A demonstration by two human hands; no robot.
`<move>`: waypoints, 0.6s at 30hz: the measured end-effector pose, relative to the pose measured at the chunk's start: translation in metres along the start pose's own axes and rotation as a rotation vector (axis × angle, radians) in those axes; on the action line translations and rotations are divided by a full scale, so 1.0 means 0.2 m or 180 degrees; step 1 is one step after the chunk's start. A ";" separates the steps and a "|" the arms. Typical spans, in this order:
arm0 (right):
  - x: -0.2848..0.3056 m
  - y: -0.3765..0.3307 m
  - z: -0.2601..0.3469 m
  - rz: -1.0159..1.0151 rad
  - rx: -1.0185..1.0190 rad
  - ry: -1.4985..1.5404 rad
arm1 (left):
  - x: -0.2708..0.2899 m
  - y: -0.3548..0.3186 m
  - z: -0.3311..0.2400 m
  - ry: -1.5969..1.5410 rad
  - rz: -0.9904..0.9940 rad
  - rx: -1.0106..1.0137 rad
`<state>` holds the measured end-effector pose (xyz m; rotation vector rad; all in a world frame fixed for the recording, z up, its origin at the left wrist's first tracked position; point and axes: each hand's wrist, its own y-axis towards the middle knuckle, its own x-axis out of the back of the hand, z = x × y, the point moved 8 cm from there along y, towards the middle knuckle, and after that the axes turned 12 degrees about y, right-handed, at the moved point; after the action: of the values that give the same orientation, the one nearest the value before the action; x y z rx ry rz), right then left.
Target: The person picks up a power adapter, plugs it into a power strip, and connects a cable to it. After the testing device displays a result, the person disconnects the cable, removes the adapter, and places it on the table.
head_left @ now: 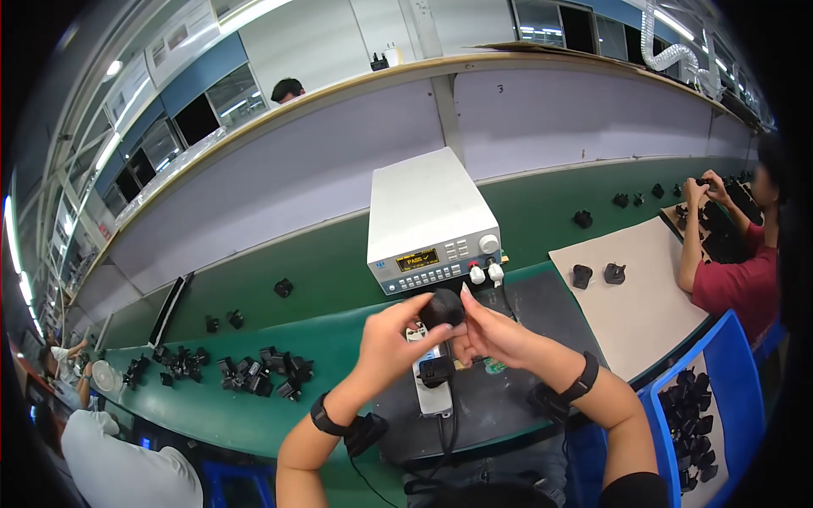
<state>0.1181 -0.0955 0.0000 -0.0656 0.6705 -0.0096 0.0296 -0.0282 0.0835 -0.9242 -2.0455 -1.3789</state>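
Both my hands are raised over the dark work mat, holding a rounded black plug adapter (442, 310) between them. My left hand (391, 340) grips its left side with thumb and fingers. My right hand (493, 330) closes on the right side, its fingertips partly hidden behind the adapter. Just below them lies a white power strip (429, 400), with another black adapter (436, 371) seated on it. Behind my hands stands a white bench tester (434, 224) with a lit display and white plugs at its lower right.
Several black adapters (262, 372) lie piled on the green bench (339, 330) to the left. Two more rest on a beige board (627, 296) at the right. A blue bin (656, 423) of adapters stands nearer. A co-worker in a red shirt (737, 288) works far right.
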 end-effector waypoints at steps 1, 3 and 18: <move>0.01 -0.01 0.04 -0.0503 0.0082 -0.0821 | -0.03 0.01 0.10 -0.1059 0.0343 0.0583; 0.05 -0.03 0.10 -0.0620 0.0346 -0.1075 | -0.08 -0.01 0.20 -0.2421 0.0674 0.1297; -0.01 -0.03 0.20 -0.0620 0.1724 -0.1709 | -0.15 -0.06 0.24 -0.2315 0.0736 0.1507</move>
<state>0.1418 -0.0981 0.0330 0.3782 0.1064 -0.3487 0.0382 0.0051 0.0371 -1.5129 -2.4986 -0.4059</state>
